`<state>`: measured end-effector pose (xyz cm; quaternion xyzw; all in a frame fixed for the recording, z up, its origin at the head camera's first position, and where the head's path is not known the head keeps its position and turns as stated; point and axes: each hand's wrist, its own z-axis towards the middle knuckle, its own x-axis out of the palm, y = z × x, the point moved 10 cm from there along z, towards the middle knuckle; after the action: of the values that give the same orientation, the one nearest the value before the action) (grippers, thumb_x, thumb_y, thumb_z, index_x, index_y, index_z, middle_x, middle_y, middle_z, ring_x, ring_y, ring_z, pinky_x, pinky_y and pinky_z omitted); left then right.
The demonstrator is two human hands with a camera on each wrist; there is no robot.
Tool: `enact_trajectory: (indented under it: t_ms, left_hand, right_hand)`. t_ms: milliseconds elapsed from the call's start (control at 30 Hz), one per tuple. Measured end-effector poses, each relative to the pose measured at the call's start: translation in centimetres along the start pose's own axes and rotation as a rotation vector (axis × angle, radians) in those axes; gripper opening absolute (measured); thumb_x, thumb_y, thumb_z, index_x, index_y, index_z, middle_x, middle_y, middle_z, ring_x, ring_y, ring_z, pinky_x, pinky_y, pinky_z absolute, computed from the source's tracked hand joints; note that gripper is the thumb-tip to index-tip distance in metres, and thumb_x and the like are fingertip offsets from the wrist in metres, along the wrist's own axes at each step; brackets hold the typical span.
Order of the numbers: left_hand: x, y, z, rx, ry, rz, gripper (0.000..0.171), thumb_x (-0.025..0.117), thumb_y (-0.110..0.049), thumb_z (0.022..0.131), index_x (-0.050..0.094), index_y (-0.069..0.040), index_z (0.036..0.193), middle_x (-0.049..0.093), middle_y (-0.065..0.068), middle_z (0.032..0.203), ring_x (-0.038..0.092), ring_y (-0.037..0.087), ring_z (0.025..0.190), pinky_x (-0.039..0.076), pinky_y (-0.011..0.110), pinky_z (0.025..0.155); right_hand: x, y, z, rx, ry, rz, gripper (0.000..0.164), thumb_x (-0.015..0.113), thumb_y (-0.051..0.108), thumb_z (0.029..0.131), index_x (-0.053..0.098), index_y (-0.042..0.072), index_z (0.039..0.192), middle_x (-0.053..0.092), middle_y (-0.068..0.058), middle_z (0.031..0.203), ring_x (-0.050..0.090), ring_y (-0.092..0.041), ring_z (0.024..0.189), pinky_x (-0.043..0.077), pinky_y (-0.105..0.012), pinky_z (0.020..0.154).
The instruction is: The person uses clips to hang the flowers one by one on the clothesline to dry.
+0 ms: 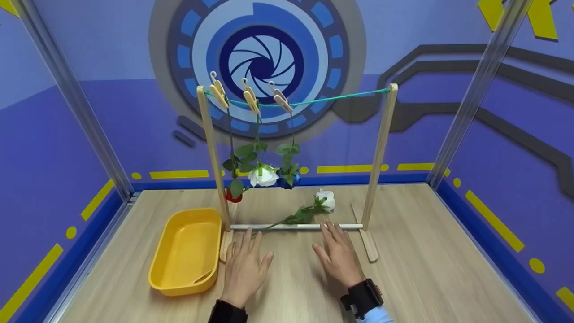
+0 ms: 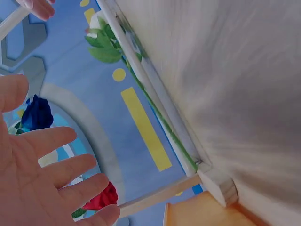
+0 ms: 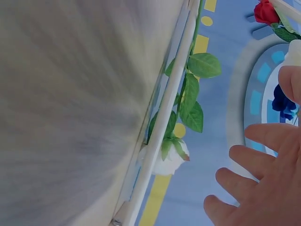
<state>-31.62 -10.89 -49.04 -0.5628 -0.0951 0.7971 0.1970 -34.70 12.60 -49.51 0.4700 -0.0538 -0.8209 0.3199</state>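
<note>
My left hand (image 1: 245,268) is held with its fingers spread, near the lower left of the wooden frame and the stem end of a loose white rose (image 1: 325,200). That rose lies across the frame's white bottom bar (image 1: 296,227), bloom to the right. Close to the bar's right part is my right hand (image 1: 339,255), fingers extended, holding nothing. Three roses hang head down from clothespins on the green string (image 1: 341,96): a red rose (image 1: 234,194), a white hanging rose (image 1: 263,176) and a blue rose (image 1: 288,178). Both wrist views show empty palms.
A yellow tray (image 1: 162,251) stands left of the frame, with a small wooden piece inside near its front. The frame's right post (image 1: 380,157) rises from a wooden foot (image 1: 368,246). Patterned panels enclose the table at the back and sides.
</note>
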Motion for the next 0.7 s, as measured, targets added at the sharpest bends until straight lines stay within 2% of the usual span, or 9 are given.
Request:
enact_trajectory:
  t_ms: [367, 700]
  left_hand:
    - [1.0, 0.2, -0.1, 0.007, 0.003, 0.032, 0.061, 0.060, -0.043, 0.103, 0.055, -0.002, 0.147, 0.044, 0.025, 0.157, 0.037, 0.045, 0.147, 0.027, 0.062, 0.119]
    - [0.8, 1.8, 0.0, -0.068, 0.045, 0.044, 0.063, 0.055, -0.046, 0.105, 0.053, -0.002, 0.149, 0.041, 0.025, 0.159, 0.033, 0.044, 0.150, 0.022, 0.064, 0.121]
  right_hand:
    - [1.4, 0.8, -0.4, -0.036, 0.040, -0.018, 0.058, 0.068, 0.028, 0.099, 0.055, -0.004, 0.144, 0.049, -0.026, 0.152, 0.044, -0.049, 0.141, 0.032, -0.063, 0.116]
    - [2.6, 2.6, -0.3, -0.060, 0.102, 0.002, 0.058, 0.064, 0.032, 0.101, 0.054, -0.004, 0.146, 0.048, -0.026, 0.154, 0.042, -0.047, 0.144, 0.031, -0.063, 0.117]
